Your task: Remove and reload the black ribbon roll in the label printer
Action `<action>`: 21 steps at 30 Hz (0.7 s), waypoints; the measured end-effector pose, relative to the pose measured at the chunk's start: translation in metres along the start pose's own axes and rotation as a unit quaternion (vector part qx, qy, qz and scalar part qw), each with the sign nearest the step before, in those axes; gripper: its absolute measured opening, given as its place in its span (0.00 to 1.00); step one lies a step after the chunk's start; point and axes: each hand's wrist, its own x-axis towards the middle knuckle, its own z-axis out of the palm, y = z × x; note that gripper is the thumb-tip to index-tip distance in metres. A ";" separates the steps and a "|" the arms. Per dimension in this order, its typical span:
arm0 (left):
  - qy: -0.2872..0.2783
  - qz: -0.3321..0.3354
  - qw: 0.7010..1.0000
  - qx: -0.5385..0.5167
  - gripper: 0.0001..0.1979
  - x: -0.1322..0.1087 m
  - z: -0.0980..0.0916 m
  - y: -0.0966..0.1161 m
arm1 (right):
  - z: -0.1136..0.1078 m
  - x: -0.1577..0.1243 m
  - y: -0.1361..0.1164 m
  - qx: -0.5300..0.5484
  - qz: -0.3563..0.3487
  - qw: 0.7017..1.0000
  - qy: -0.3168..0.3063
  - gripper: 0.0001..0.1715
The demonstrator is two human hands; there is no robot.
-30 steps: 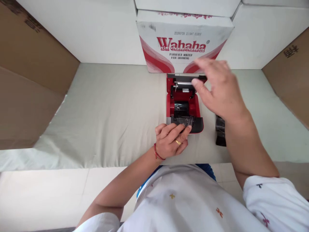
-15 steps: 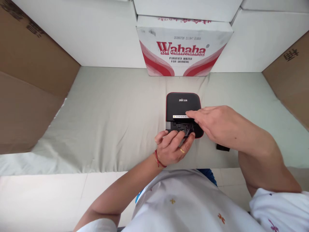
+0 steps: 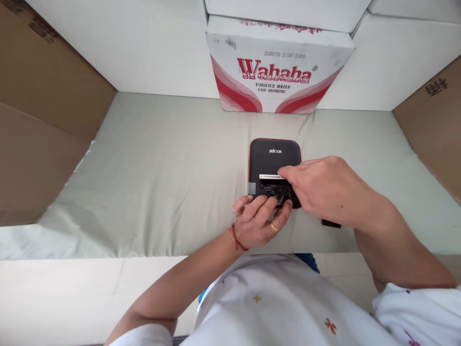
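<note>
A flat black device [image 3: 275,161] with rounded corners, a red edge and small white lettering lies on the cloth. A white label strip [image 3: 269,176] crosses it just above a dark recess, where a glossy black film-like piece [image 3: 275,190] shows. My left hand [image 3: 262,216] is at the device's near edge, thumb and fingers curled around the glossy piece; its fingertips partly hide the contact. From the right, my right hand [image 3: 327,192] grips the device's side, its index finger resting on top by the label. Its other fingers and thumb are largely hidden.
A greenish cloth [image 3: 173,168] covers the table. Behind the device stands a red-and-white water carton [image 3: 273,72], with brown cardboard [image 3: 46,134] at left and more cardboard [image 3: 432,115] at right. A small black piece [image 3: 331,223] lies beside my right forearm.
The view has shifted slightly. Both hands stay at nearly the same places on the device, and my left fingers have moved only a little around the glossy piece.
</note>
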 end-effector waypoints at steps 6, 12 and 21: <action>0.014 -0.012 0.997 -0.074 0.17 0.007 -0.004 -0.011 | 0.062 -0.039 -0.008 0.178 -0.055 0.935 0.300 0.22; 0.012 -0.284 0.922 -0.264 0.29 0.005 -0.004 -0.050 | 0.092 -0.067 -0.032 0.243 -0.025 0.910 0.334 0.33; -0.018 -0.521 0.596 -0.611 0.51 0.013 0.013 -0.066 | 0.088 -0.060 -0.030 0.282 -0.018 0.891 0.355 0.31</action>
